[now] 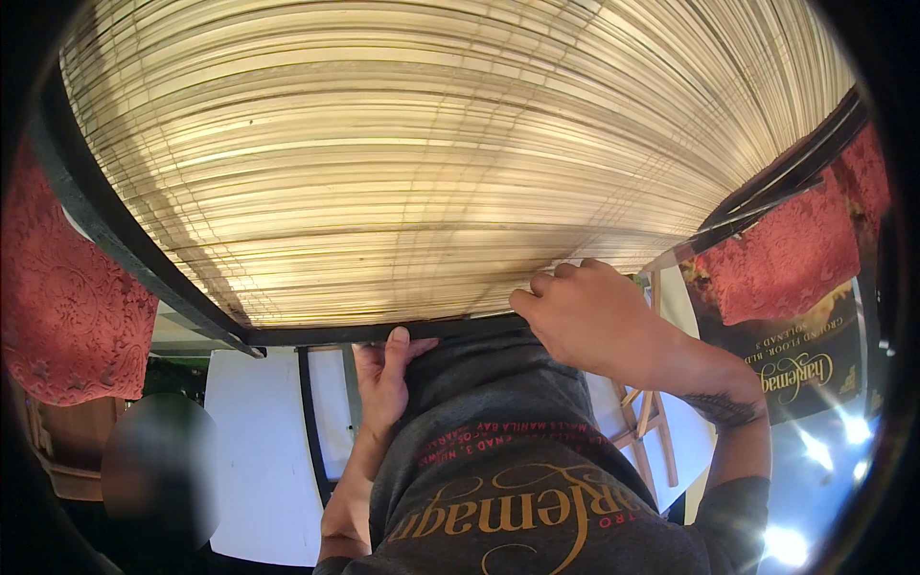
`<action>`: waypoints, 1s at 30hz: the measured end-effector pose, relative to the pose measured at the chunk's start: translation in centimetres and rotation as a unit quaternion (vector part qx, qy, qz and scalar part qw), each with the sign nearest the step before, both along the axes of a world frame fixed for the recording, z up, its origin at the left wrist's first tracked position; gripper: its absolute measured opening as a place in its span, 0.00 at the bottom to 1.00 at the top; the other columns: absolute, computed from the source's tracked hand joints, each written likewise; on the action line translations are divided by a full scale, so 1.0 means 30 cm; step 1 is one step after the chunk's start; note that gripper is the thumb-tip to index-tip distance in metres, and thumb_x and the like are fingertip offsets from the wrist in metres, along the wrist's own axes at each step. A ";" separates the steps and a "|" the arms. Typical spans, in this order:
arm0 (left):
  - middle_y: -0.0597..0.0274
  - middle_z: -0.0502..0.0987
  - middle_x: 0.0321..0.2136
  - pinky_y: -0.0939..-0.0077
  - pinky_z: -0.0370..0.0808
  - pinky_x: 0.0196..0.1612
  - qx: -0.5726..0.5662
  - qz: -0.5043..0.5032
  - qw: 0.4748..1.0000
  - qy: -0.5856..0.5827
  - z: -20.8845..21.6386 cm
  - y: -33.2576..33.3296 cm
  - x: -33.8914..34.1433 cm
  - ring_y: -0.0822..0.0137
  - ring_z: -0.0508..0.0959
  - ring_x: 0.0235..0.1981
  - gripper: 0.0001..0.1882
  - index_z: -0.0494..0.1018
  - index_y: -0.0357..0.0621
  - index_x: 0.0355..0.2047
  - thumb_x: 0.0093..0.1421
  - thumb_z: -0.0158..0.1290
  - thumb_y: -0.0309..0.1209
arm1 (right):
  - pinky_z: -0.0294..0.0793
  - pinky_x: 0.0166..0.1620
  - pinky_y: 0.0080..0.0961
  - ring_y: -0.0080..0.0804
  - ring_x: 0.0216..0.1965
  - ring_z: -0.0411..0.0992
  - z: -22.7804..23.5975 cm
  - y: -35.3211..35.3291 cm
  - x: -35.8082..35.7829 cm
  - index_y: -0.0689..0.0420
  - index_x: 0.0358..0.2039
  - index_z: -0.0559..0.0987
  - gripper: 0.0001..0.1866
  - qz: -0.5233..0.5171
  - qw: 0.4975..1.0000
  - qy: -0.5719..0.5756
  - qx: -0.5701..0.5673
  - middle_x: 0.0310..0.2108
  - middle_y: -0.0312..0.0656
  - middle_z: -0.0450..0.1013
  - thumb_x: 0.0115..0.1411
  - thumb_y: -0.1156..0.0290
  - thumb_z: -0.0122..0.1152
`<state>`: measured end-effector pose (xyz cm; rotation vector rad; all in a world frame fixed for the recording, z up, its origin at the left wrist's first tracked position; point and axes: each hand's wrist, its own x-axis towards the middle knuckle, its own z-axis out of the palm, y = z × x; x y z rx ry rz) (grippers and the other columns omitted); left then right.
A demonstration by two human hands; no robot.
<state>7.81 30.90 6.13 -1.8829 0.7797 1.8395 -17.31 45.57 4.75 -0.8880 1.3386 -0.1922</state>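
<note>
A large panel of thin pale bamboo slats, bound with rows of thread, stretches across the upper view and glows as if lit from behind. Its black frame runs along the near edge and up both sides. At the near edge, my left hand grips the frame, thumb over the edge and the other fingers partly hidden. To its right, my right hand rests on the near edge of the slats with its fingers curled in. Whatever those fingertips pinch is covered by the hand.
Red patterned cloth hangs at the left, and another red cloth at the right. A white panel stands at lower left. Wooden legs show beside my right arm, near a dark printed banner. Bright lights glare at lower right.
</note>
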 end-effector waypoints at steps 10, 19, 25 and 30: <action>0.46 0.74 0.42 0.49 0.82 0.47 0.067 0.016 0.993 -0.099 0.002 0.007 -0.092 0.50 0.83 0.37 0.17 0.59 0.35 0.43 0.69 0.51 0.35 | 0.78 0.35 0.37 0.42 0.33 0.79 -0.065 -0.039 0.001 0.59 0.29 0.77 0.07 0.054 0.996 -0.069 0.009 0.26 0.43 0.76 0.54 0.69 0.59; 0.46 0.75 0.44 0.51 0.82 0.48 0.044 0.037 0.994 -0.094 0.014 0.005 -0.111 0.51 0.83 0.38 0.14 0.61 0.33 0.44 0.69 0.50 0.31 | 0.78 0.34 0.43 0.50 0.31 0.78 -0.049 0.102 0.135 0.60 0.31 0.77 0.08 -0.179 0.977 -0.085 0.072 0.29 0.47 0.78 0.61 0.68 0.55; 0.46 0.75 0.46 0.54 0.82 0.47 0.040 0.054 0.994 -0.085 0.026 0.010 -0.121 0.51 0.83 0.39 0.17 0.61 0.33 0.51 0.69 0.51 0.29 | 0.78 0.35 0.42 0.48 0.32 0.77 -0.047 0.123 0.183 0.59 0.32 0.77 0.10 -0.265 0.960 -0.079 0.042 0.28 0.44 0.77 0.64 0.67 0.53; 0.46 0.74 0.49 0.55 0.81 0.49 0.057 0.075 0.992 -0.088 0.038 0.032 -0.115 0.52 0.81 0.43 0.20 0.61 0.38 0.57 0.68 0.51 0.28 | 0.78 0.34 0.38 0.41 0.33 0.78 -0.040 0.091 0.203 0.59 0.29 0.78 0.08 -0.215 0.976 0.000 -0.036 0.26 0.42 0.76 0.56 0.67 0.58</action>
